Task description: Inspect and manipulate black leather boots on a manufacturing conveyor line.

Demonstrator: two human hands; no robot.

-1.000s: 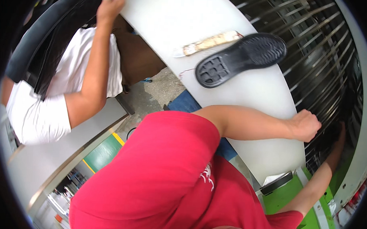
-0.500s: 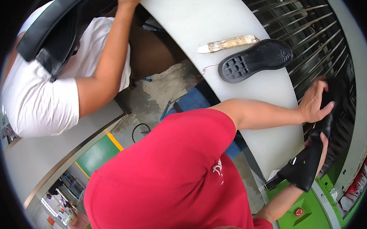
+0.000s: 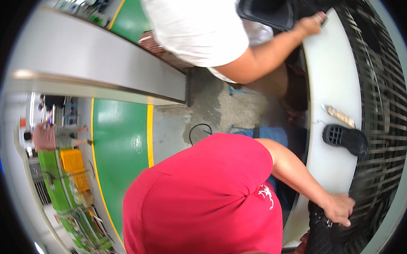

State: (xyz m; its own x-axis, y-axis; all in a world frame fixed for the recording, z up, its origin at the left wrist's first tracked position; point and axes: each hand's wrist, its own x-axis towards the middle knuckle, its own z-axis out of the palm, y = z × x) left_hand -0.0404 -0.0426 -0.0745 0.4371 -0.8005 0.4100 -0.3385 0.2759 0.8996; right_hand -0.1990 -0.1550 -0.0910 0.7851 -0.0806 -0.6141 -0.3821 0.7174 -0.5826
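Observation:
A black boot [image 3: 321, 234] with a quilted shaft and buckled straps stands at the lower right, beside the white work surface. Over its upper part lies my left hand [image 3: 337, 208], fingers bent and closed around it. My right hand [image 3: 301, 247] shows only in part at the boot's near side; it appears to grip the shaft, though most of its fingers are hidden. Farther up the surface, away from both hands, rest a black shoe sole [image 3: 345, 140] and a slim tool with a wrapped, pale handle [image 3: 340, 116].
Slatted metal bars [image 3: 387, 75] run along the right of the white work surface [image 3: 333, 64]. Across from me a person in a white shirt [image 3: 198, 28] holds a black leather-like piece [image 3: 266, 12]. A grey partition [image 3: 103, 56] and green floor [image 3: 122, 137] lie to the left.
My view has swung, so the sole, tool and co-worker sit farther right. The boot has come from over the bars to the near end of the surface, both hands still on it.

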